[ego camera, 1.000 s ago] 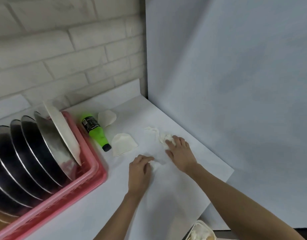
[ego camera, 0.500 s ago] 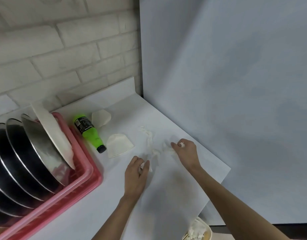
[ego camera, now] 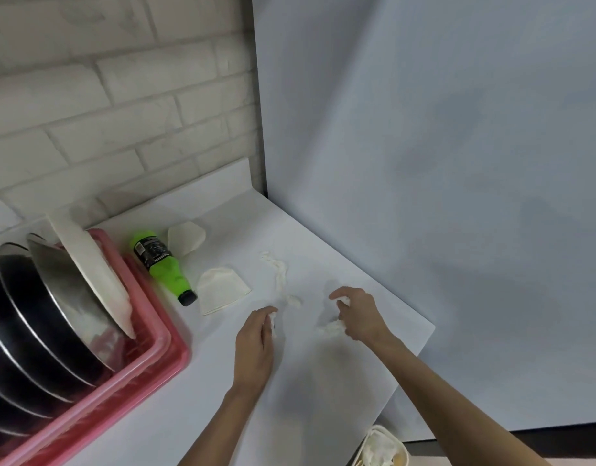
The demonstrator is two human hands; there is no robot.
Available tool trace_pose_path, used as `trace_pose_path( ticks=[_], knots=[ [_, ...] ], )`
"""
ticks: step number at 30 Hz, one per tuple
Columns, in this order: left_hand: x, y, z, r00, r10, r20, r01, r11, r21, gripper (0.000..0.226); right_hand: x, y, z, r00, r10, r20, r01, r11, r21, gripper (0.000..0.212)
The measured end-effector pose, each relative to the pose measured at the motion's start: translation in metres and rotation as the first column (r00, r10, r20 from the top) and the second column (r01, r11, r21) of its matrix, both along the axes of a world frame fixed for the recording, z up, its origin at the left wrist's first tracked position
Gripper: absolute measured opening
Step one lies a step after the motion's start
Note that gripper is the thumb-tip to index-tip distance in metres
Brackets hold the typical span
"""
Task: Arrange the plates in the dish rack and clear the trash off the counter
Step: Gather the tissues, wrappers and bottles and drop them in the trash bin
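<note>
Several steel plates (ego camera: 44,314) and one white plate (ego camera: 88,264) stand upright in the pink dish rack (ego camera: 148,368) at the left. On the white counter (ego camera: 195,408), my left hand (ego camera: 254,344) pinches a small white tissue scrap (ego camera: 273,322). To its right, my right hand (ego camera: 358,312) holds crumpled white tissue (ego camera: 333,327) in curled fingers, just above the counter. A torn tissue strip (ego camera: 279,275) lies between and beyond the hands. A green bottle (ego camera: 162,265) lies on its side beside the rack, with two flattened paper cups (ego camera: 222,289) (ego camera: 185,238) near it.
A waste bin (ego camera: 384,447) holding white trash sits below the counter's front right edge. A white brick wall runs behind the counter and a grey panel stands along its right side. The counter ends in a corner just right of my right hand.
Both hands gathered tissue from the counter and drew back toward me; the right hand lifted from pressing flat on a wad to holding it with curled fingers. The view shifted slightly left.
</note>
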State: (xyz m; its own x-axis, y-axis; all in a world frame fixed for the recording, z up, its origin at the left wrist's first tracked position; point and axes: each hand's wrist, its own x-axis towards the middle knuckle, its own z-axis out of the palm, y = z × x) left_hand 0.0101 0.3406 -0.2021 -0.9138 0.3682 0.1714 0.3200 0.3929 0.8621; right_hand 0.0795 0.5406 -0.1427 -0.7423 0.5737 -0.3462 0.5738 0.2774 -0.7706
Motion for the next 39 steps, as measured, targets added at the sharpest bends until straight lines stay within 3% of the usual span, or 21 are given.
trace_pose_path(
  ticks=[2,5,6,8,9,11,14,17,20,22,28,33,39],
  knots=[
    [0.000,0.000,0.001,0.999,-0.019,-0.031,0.018,1.000,-0.003,0.027,-0.001,0.001,-0.001,1.000,0.012,0.014,-0.012,1.000,-0.013,0.014],
    [0.000,-0.001,0.001,0.999,-0.041,-0.018,0.040,0.999,-0.016,0.021,0.001,-0.003,0.004,0.999,-0.050,-0.014,0.047,0.987,-0.156,0.033],
    [0.000,-0.001,0.001,0.998,-0.053,-0.017,0.052,0.998,-0.028,0.018,0.003,-0.005,0.007,0.993,-0.102,-0.061,0.081,0.956,-0.280,0.038],
    [0.000,0.000,0.000,0.996,-0.082,-0.034,0.079,0.994,-0.069,0.011,0.005,-0.010,0.010,0.959,-0.241,-0.151,0.112,0.810,-0.576,0.032],
    [-0.001,0.000,-0.001,0.996,-0.088,-0.034,0.084,0.992,-0.090,0.009,0.007,-0.012,0.009,0.944,-0.283,-0.172,0.101,0.739,-0.666,0.029],
    [-0.001,0.001,-0.002,0.997,-0.075,-0.035,0.070,0.991,-0.111,0.014,0.010,-0.014,0.005,0.947,-0.253,-0.196,0.040,0.702,-0.711,0.035],
    [0.000,0.001,0.000,0.999,-0.039,-0.018,0.037,0.995,-0.093,0.016,0.015,-0.022,-0.002,0.974,-0.133,-0.183,-0.021,0.754,-0.657,0.044],
    [0.001,0.002,0.005,0.997,-0.001,0.080,0.002,1.000,-0.009,0.010,0.017,-0.025,-0.009,0.977,-0.108,-0.182,-0.024,0.797,-0.604,0.034],
    [0.001,0.000,0.005,0.984,0.009,0.177,-0.020,0.998,0.061,0.020,0.015,-0.022,-0.016,0.963,-0.156,-0.218,-0.020,0.768,-0.641,0.021],
    [0.001,-0.002,0.003,0.989,0.006,0.148,-0.013,0.999,0.046,0.023,0.014,-0.022,-0.019,0.951,-0.181,-0.250,-0.025,0.763,-0.646,0.014],
    [-0.001,0.001,0.000,0.997,-0.071,0.040,0.076,0.986,-0.148,0.014,0.020,-0.024,-0.028,0.934,-0.183,-0.306,0.008,0.869,-0.495,0.014],
    [-0.002,0.001,-0.002,0.995,-0.091,0.029,0.095,0.977,-0.189,0.042,0.020,-0.043,-0.027,0.925,-0.132,-0.355,0.006,0.942,-0.335,0.040],
    [0.000,0.002,0.000,0.997,-0.071,0.016,0.072,0.975,-0.209,0.059,0.021,-0.050,-0.027,0.945,-0.053,-0.322,-0.049,0.952,-0.301,0.057]
  ],
)
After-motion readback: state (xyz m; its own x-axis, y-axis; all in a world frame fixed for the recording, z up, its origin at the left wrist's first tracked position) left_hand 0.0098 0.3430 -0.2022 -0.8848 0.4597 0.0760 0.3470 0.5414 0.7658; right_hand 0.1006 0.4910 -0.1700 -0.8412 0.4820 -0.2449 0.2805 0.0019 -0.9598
